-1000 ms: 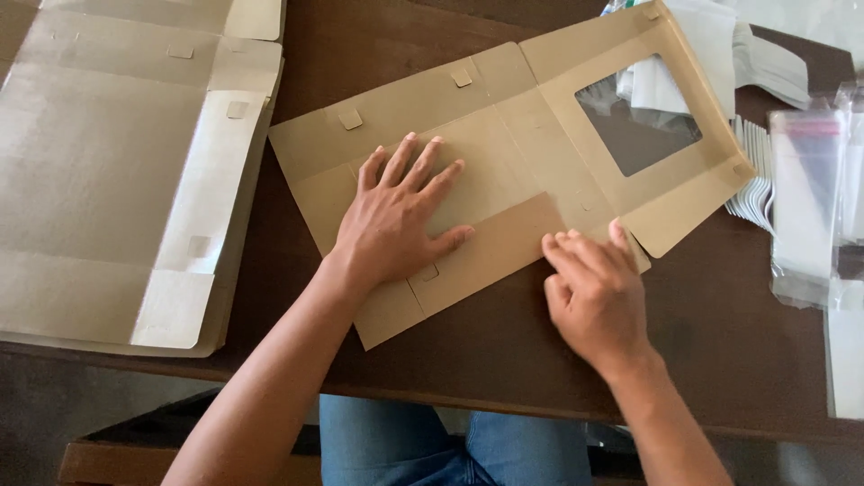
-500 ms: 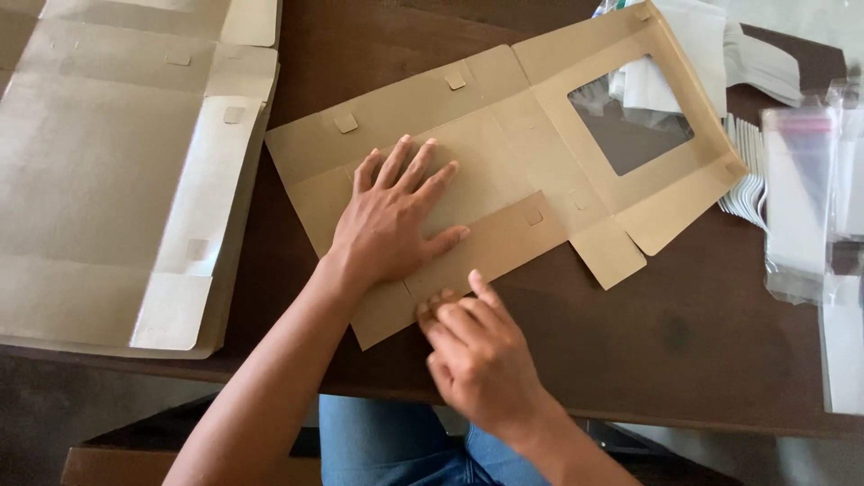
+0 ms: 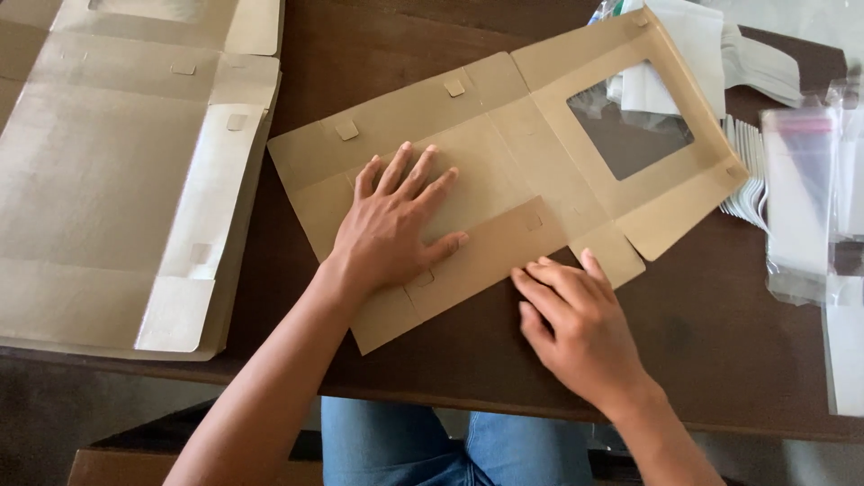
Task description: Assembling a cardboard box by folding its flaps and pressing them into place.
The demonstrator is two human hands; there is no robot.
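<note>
We see a tan cardboard box blank (image 3: 504,171) on a dark brown table (image 3: 720,333). The stack of flat blanks (image 3: 108,180) looks paler kraft, perhaps from glare; our jeans (image 3: 396,441) are blue.

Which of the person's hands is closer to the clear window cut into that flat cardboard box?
Right. The right hand rests at the box's near edge, below the window. The left hand lies flat on the box farther to the window's left.

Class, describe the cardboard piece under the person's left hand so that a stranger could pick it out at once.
On the dark wooden table, right of the stack of flat cardboard blanks, lies one unfolded brown box blank. The left hand presses flat on it. Only this blank lies singly, its clear window at the right end.
</note>
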